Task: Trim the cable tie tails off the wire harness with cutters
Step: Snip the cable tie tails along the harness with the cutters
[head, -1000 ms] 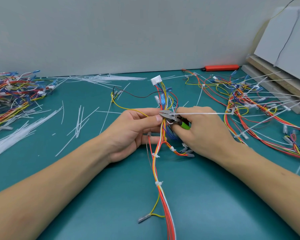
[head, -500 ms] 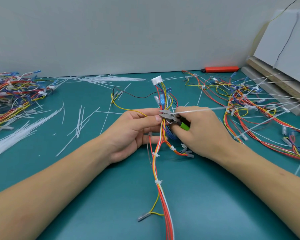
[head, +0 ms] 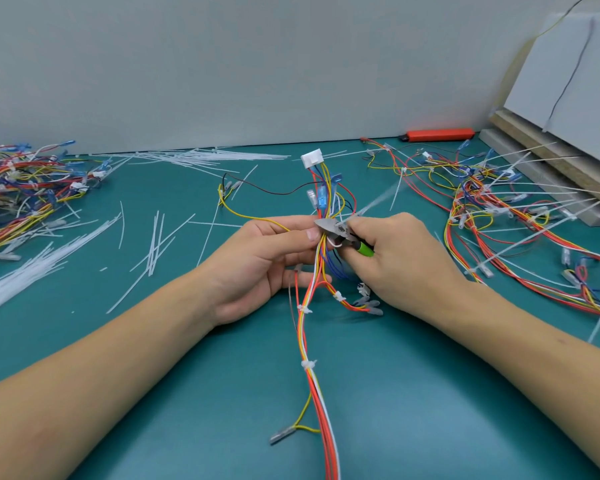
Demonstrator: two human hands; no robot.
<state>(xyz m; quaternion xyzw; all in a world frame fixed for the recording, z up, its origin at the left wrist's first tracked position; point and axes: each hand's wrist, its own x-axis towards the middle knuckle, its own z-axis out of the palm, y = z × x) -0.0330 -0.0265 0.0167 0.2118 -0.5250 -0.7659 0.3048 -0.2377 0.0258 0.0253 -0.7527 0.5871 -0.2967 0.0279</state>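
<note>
Since the picture 1 second ago, the long white cable tie tail (head: 378, 200) at the cutter has swung from lying nearly level, pointing right, to angling up and away to the right, and it now shows as a motion-blurred streak; whether it is already severed cannot be told.

A person's 2 bare forearms reach in over a teal work mat (head: 413, 393). The left hand (head: 257, 261) pinches the wire harness (head: 312, 327) between thumb and curled fingers, just left of the cut point. The right hand (head: 399, 258) is clenched around the green-handled cutters (head: 340, 233), whose metal nose touches the bundle beside the left thumb.

The harness runs lengthwise from a white connector (head: 311, 158) at the far end, through both hands, toward the viewer. The tail leaves the cutter nose up and rightward, across that axis, so the right hand is nearer to it.

2 more ties, at (head: 305, 309) and (head: 308, 364), sit lower on the harness on open mat, with their tails apparently already short. Tangled harnesses (head: 520, 216) crowd the right side; loose trimmed tails (head: 153, 244) and another pile (head: 18, 188) lie left.
</note>
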